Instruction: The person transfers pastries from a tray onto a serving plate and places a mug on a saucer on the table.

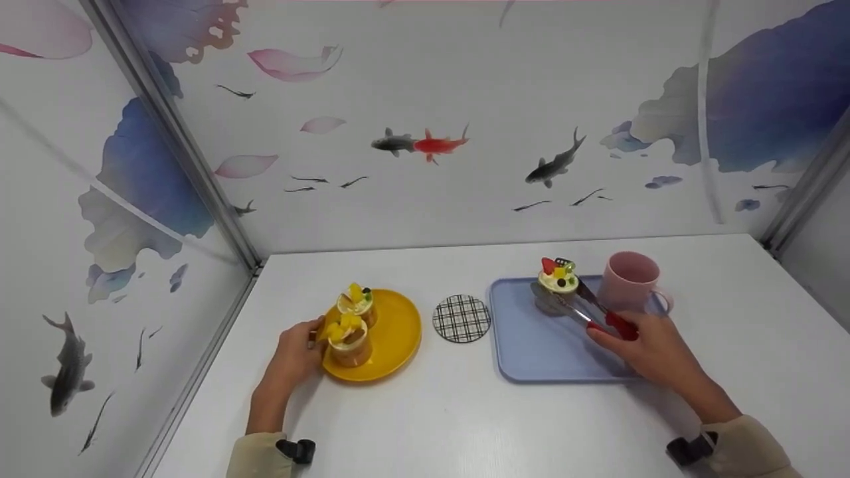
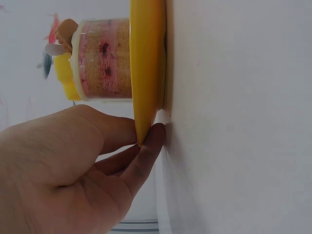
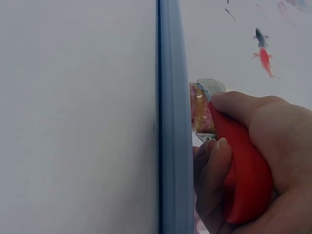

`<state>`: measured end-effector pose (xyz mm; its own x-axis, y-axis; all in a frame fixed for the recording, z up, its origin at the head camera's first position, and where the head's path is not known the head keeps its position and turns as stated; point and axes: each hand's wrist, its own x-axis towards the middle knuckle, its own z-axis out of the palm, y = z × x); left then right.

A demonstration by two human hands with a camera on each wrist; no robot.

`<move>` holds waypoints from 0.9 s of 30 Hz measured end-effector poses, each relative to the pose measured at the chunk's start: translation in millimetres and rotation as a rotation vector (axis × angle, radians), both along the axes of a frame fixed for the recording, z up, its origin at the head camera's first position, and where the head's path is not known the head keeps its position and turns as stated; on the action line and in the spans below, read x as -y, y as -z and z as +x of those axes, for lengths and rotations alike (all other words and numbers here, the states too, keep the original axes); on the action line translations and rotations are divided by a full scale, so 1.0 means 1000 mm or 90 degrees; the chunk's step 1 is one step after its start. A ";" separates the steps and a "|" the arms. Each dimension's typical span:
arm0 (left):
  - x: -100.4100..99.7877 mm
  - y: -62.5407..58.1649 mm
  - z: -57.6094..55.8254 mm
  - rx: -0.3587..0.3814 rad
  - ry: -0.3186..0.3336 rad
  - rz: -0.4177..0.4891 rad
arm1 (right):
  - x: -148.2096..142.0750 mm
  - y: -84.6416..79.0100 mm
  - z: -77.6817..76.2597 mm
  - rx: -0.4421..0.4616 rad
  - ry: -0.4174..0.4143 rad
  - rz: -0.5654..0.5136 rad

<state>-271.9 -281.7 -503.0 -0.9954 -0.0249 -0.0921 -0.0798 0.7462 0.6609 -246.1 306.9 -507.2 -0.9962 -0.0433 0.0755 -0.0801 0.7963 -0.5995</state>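
Observation:
My left hand pinches the left rim of a yellow plate, thumb on top and fingers beneath in the left wrist view. Two dessert cups with yellow fruit stand on that plate: a front cup and a back cup. Layers of pink and tan cake show through a cup in the left wrist view. My right hand grips red-handled tongs. Their metal ends lie either side of a fruit-topped dessert cup on a blue tray.
A pink mug stands at the tray's back right, close to the tongs and my right hand. Between plate and tray lies a round checked coaster. Patterned walls rise behind the white table and at both sides.

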 end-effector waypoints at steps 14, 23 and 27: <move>0.002 0.002 -0.001 -0.019 0.009 -0.014 | 0.004 -0.001 0.001 -0.035 -0.011 0.028; 0.001 0.003 -0.003 -0.012 0.005 -0.006 | 0.003 0.003 0.001 -0.019 -0.008 0.042; 0.002 0.003 -0.003 -0.010 0.007 -0.005 | 0.003 0.003 0.001 -0.020 -0.005 0.040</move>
<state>-275.4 -283.5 -506.2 -0.9969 -0.0150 -0.0769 -0.0619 0.7525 0.6557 -244.7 303.5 -510.2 -0.9930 -0.0562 0.1034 -0.1039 0.8317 -0.5455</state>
